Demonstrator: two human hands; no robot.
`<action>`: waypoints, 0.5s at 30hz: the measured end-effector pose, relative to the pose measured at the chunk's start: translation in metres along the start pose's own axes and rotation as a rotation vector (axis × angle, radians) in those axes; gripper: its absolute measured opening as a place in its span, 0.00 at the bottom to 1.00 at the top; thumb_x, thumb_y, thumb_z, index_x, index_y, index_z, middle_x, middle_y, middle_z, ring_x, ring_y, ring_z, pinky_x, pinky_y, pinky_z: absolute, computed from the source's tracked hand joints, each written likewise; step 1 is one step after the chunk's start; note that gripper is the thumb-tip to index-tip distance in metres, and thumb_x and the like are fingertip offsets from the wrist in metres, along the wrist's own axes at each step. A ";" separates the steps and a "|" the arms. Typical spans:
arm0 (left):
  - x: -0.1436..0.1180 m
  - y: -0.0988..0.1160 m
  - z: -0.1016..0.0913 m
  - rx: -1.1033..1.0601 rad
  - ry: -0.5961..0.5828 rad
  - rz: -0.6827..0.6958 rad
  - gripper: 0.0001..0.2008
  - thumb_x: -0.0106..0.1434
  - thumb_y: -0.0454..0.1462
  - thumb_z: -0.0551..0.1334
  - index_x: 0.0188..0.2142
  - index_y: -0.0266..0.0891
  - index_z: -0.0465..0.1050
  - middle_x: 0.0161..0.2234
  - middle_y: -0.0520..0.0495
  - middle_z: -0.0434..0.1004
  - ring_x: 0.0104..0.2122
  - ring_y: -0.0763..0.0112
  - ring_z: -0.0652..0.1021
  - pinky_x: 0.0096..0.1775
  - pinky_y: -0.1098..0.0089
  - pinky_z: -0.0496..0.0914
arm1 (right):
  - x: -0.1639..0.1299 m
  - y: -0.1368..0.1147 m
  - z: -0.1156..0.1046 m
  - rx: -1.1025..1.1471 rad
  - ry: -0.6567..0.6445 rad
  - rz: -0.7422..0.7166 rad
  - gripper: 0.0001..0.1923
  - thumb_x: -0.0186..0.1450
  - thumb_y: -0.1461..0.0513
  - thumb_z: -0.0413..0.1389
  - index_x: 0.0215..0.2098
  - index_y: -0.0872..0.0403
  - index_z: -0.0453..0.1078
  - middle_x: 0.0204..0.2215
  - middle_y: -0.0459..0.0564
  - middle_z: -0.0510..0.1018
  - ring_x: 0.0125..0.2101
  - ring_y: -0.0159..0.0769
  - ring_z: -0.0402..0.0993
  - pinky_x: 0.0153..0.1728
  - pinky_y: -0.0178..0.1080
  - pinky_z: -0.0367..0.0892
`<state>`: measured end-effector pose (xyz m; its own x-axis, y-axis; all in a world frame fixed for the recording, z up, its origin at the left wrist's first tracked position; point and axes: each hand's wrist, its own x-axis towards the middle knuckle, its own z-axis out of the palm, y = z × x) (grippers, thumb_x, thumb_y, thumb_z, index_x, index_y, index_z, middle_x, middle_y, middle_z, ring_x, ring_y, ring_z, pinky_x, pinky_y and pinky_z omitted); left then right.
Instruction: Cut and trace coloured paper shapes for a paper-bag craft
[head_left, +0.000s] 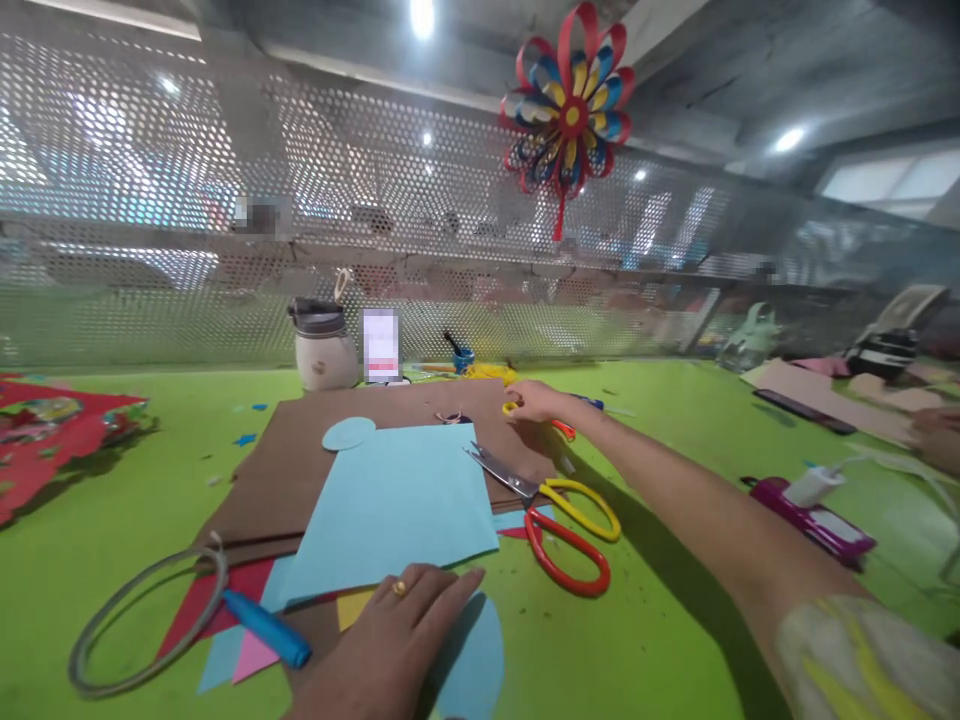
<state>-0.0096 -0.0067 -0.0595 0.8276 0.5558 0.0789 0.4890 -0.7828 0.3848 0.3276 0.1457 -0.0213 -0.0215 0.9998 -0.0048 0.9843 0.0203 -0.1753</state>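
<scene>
Head view, from where I stand: steel scissors with one yellow and one red handle (531, 491) rest with their tips over the right edge of a light-blue square paper sheet (397, 510), itself lying partly on brown cardboard sheets (270, 485); tugging that sheet could drag the blades and nick it. The right hand (537, 402), past the sheet's far right corner, curls its fingers by a small yellow loop (510, 408); whether it grips, I can't tell. The left hand (401, 615), fingers loosely extended, grasps nothing at the sheet's near edge.
</scene>
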 end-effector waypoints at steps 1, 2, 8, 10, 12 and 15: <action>0.000 -0.001 0.001 -0.001 0.003 0.001 0.48 0.44 0.40 0.68 0.63 0.57 0.48 0.59 0.42 0.64 0.56 0.45 0.65 0.54 0.46 0.62 | 0.002 -0.001 0.004 -0.012 -0.015 -0.010 0.15 0.67 0.59 0.54 0.51 0.55 0.66 0.49 0.53 0.72 0.44 0.41 0.72 0.43 0.47 0.71; 0.000 -0.001 0.001 -0.004 -0.001 -0.004 0.48 0.45 0.40 0.67 0.63 0.56 0.48 0.59 0.42 0.63 0.56 0.45 0.65 0.54 0.46 0.62 | 0.003 -0.002 0.007 -0.021 -0.027 -0.017 0.15 0.67 0.59 0.54 0.51 0.55 0.66 0.49 0.53 0.72 0.44 0.40 0.72 0.43 0.47 0.71; 0.003 0.014 -0.014 -0.086 -0.105 -0.063 0.41 0.51 0.41 0.65 0.63 0.48 0.50 0.59 0.41 0.62 0.57 0.48 0.63 0.57 0.46 0.59 | -0.003 0.000 0.019 -0.009 -0.024 0.012 0.14 0.67 0.59 0.53 0.50 0.55 0.67 0.49 0.53 0.72 0.44 0.40 0.72 0.43 0.46 0.71; 0.004 0.018 -0.018 -0.110 -0.113 -0.076 0.41 0.53 0.42 0.65 0.63 0.48 0.50 0.59 0.41 0.60 0.57 0.49 0.62 0.58 0.46 0.57 | -0.010 0.000 0.016 0.016 0.001 0.024 0.15 0.67 0.59 0.54 0.50 0.55 0.67 0.49 0.53 0.72 0.44 0.41 0.72 0.43 0.47 0.71; 0.003 0.019 -0.021 -0.151 -0.118 -0.087 0.40 0.53 0.42 0.65 0.63 0.49 0.50 0.60 0.43 0.60 0.57 0.50 0.63 0.57 0.48 0.59 | -0.024 -0.002 0.010 0.053 0.041 0.027 0.15 0.67 0.59 0.54 0.50 0.56 0.67 0.48 0.53 0.72 0.43 0.41 0.73 0.42 0.47 0.71; 0.002 0.016 -0.025 -0.223 -0.083 -0.115 0.37 0.57 0.41 0.62 0.63 0.50 0.49 0.60 0.45 0.60 0.55 0.56 0.66 0.55 0.55 0.64 | -0.064 -0.016 -0.001 0.140 0.093 -0.020 0.13 0.66 0.62 0.54 0.48 0.60 0.67 0.40 0.53 0.76 0.37 0.37 0.74 0.39 0.41 0.71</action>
<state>-0.0067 -0.0113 -0.0300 0.7942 0.6057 -0.0491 0.5160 -0.6295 0.5810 0.3134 0.0810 -0.0169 -0.0181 0.9958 0.0902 0.9498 0.0453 -0.3096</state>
